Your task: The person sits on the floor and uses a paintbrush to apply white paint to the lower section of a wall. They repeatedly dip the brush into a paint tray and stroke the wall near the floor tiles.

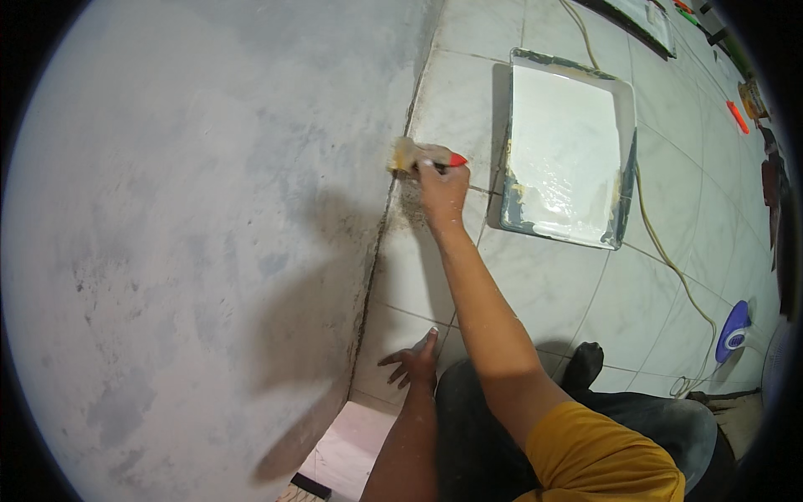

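Note:
My right hand (444, 188) grips a paintbrush (408, 155) with a red-tipped handle. Its pale bristles are at the foot of the wall (219, 188), where the wall meets the floor; blur hides whether they touch. The wall is patchy white and grey. Spread fingers mark my left hand (415, 361), which holds nothing and is low over the floor tiles by the wall's base. To the right of the brush, a dark paint tray (507, 213) holds white paint (561, 138), with dried smears along its rim.
White marbled floor tiles (552, 276) extend to the right. A pale cable (665, 251) runs behind the tray towards a purple-and-white fan base (734, 336). Another tray-like object (633, 25) is at the top right, with an orange-handled tool (738, 117) and a small tub (752, 99) beyond.

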### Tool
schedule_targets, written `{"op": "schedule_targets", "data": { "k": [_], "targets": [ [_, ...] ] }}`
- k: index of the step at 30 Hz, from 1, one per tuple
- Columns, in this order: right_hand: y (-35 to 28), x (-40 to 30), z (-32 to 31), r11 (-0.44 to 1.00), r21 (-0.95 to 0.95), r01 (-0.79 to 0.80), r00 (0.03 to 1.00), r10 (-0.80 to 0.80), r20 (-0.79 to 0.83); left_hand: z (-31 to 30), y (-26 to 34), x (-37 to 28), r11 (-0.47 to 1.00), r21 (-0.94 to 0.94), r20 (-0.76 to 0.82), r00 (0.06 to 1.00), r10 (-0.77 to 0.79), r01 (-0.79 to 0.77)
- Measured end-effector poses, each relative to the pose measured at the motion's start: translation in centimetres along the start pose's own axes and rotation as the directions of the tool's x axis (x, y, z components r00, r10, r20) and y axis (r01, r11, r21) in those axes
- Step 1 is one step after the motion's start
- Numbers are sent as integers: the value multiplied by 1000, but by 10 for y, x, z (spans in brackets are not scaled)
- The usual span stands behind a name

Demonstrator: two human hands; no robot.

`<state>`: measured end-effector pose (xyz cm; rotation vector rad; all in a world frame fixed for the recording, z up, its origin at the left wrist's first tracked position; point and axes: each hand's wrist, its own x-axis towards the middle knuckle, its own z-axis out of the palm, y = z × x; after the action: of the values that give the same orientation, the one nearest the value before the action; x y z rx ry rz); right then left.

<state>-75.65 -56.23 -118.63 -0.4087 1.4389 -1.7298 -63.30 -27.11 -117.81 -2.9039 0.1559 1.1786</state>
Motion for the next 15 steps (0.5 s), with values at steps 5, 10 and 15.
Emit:
{"op": "schedule_targets", "data": {
  "k": [5,10,15],
  "targets": [
    [-100,4,14,778,606,-166,985,108,133,-11,2,1,999,-26,0,999,-47,47],
    [-1,45,-10,980,152,-128,991,133,-25,-7,10,-9,998,-5,8,998,-60,60],
    [-27,33,18,975,214,-60,997,50,55,-6,0,3,996,22,-14,996,-83,83]
  ]
}}
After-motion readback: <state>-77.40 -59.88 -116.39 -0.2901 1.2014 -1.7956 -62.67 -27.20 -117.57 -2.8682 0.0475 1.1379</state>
